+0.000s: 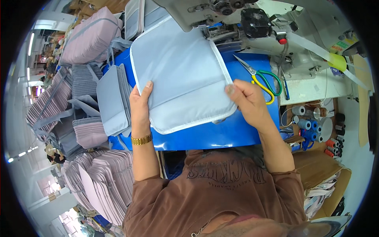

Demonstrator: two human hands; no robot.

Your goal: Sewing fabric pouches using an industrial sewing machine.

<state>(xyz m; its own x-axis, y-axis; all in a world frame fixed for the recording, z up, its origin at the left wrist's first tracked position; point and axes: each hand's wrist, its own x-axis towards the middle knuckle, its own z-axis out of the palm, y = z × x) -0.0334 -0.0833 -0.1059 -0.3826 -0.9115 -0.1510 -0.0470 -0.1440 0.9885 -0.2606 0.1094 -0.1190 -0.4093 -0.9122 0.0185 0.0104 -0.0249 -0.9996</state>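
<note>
A light grey-blue fabric panel [183,75] with rounded corners, a white bound edge and a seam across its lower part is held up in front of me. My left hand [141,98] grips its left edge, thumb on top. On the opposite edge my right hand [246,98] pinches the panel near the lower right corner, thumb on top. The fingers behind the panel are hidden. The panel's upper right edge lies by the metal parts of a sewing machine [221,39]. Scissors [258,77] with green and yellow handles lie on the blue work surface [221,136], right of the panel.
Beside my left arm leans a stack of grey-blue panels [112,100]. Tied bundles of pinkish fabric pieces [90,37] and a loose pile [104,177] stand further left. Thread spools [310,126] and a cardboard box [327,189] are at the right.
</note>
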